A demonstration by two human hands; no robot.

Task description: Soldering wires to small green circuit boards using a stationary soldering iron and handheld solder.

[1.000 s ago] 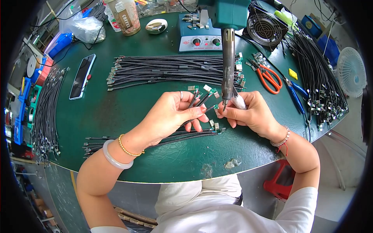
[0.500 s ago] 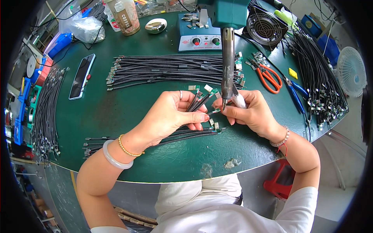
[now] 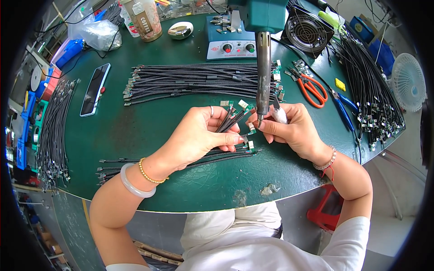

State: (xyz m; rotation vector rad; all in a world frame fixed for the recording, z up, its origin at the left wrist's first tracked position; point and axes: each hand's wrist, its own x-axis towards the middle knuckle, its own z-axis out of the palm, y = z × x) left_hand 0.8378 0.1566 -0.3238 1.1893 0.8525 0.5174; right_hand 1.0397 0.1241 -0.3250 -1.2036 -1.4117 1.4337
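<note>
We record the left hand (image 3: 194, 133) closed, thumb against fingers, on a few black braided cables (image 3: 231, 121), above the middle of the green desk (image 3: 203, 194). Their bared ends fan out toward the far edge, each with a small green board and metal plug. One board with plug (image 3: 252, 128) sits between the two hands, just beside the soldering iron's (image 3: 263, 77) downward tip. The right hand (image 3: 289, 126) is curled narrow, with a white-wrapped tool (image 3: 280, 115) tucked in it; its thumb and fingertips meet near the iron tip, and we cannot tell whether they pinch anything. Below the left hand, more loose cables (image 3: 217, 158) lie toward the desk's near edge. Beyond the hands we note a wide cable bundle (image 3: 194, 83), then the soldering station (image 3: 231, 49) by the far edge. Orange-handled pliers (image 3: 312, 91) lie toward the right edge.
</note>
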